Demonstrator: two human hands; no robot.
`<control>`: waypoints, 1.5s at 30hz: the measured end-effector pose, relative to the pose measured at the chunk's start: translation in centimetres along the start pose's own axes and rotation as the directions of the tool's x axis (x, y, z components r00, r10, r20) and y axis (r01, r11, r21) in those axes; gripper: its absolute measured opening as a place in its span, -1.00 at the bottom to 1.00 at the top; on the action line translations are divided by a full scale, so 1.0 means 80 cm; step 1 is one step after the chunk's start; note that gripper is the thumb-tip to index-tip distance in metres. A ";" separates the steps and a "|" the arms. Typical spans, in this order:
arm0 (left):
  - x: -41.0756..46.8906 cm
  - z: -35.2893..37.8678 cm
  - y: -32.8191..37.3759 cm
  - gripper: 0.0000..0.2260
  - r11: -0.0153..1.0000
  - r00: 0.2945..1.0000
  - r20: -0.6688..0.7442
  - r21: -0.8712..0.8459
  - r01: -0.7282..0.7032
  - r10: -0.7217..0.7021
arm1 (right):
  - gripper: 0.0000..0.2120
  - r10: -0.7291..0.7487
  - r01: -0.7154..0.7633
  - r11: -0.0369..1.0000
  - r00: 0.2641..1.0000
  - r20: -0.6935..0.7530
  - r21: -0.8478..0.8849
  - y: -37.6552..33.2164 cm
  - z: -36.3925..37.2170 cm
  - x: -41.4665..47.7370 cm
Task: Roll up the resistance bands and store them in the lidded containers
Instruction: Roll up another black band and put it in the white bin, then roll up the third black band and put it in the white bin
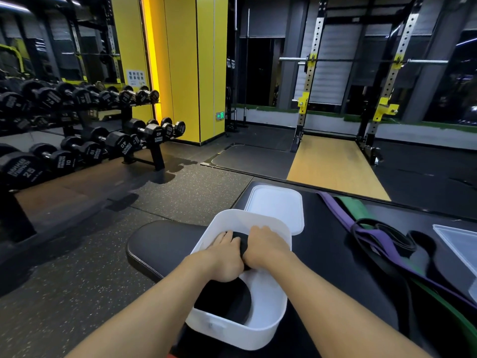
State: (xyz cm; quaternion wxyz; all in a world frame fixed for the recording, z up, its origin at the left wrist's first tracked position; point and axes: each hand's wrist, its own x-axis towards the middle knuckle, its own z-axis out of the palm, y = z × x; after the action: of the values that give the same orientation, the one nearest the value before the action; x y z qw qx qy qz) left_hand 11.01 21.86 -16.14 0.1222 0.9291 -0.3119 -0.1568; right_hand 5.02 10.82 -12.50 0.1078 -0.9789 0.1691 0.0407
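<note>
While dumbbells [77,148] sit racked in the upper left of the frame, the left grip [224,257] curls round a rolled black resistance band [224,303] inside a white container [258,332] at lower centre. Just beside it, touching, the right grip [265,244] curls its fingers over the same roll. Behind the container, its white lid [276,205] lies flat on the black table [335,254]. Further right, a purple band [371,236], a green band [353,205] and a loose black band [397,241] lie tangled, near a clear container [456,241] at the right edge.
</note>
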 end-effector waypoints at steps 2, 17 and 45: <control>0.003 0.002 -0.003 -0.67 1.000 1.000 0.003 0.011 -0.013 0.013 | -0.66 -0.007 0.007 1.000 1.000 0.012 -0.002 -0.001 -0.002 0.000; -0.008 -0.001 0.014 -0.41 0.988 0.999 0.045 0.155 0.008 -0.015 | -0.73 -0.115 0.118 0.988 0.993 0.036 -0.102 -0.007 -0.014 -0.014; -0.077 -0.016 0.214 -0.70 0.948 0.888 -0.332 0.113 -0.298 0.318 | -0.79 0.071 -0.092 0.993 0.967 -0.243 -0.074 0.219 -0.074 -0.167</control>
State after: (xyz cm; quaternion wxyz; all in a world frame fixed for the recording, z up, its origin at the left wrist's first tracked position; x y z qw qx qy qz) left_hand -2.43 12.50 -8.07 0.1710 0.8840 -0.4333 0.0398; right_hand -13.22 -2.32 -8.63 0.0432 -0.9725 0.2190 -0.0663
